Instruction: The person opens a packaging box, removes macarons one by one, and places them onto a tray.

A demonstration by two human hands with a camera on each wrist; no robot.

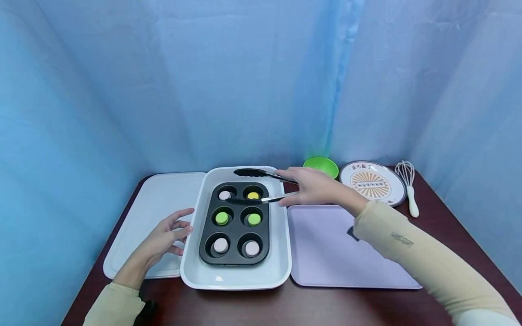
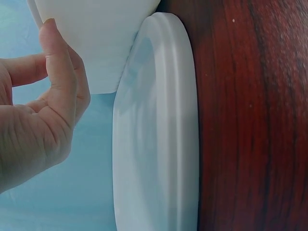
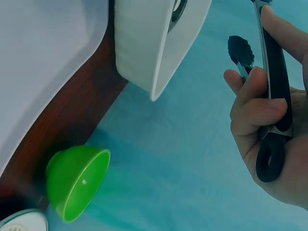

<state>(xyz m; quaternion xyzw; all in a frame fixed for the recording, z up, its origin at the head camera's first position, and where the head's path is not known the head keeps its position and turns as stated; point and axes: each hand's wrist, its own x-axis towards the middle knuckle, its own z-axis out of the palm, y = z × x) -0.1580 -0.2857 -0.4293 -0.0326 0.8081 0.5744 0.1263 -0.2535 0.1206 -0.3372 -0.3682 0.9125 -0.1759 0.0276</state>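
Right hand grips metal-and-black tongs, arms spread, dark scalloped tips above dark muffin pan. Left hand, fingers loosely bent, holds nothing, is at rim of smooth white bin; contact unclear. Bare bin floor surrounds pan's rounded edges. Round cups hold six discs: three pale pink, two green, one yellow.

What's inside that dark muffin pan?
Its six cups hold three pale rounds, two green and one yellow. Tongs partly cover the far two cups; what's under the rounds is hidden.
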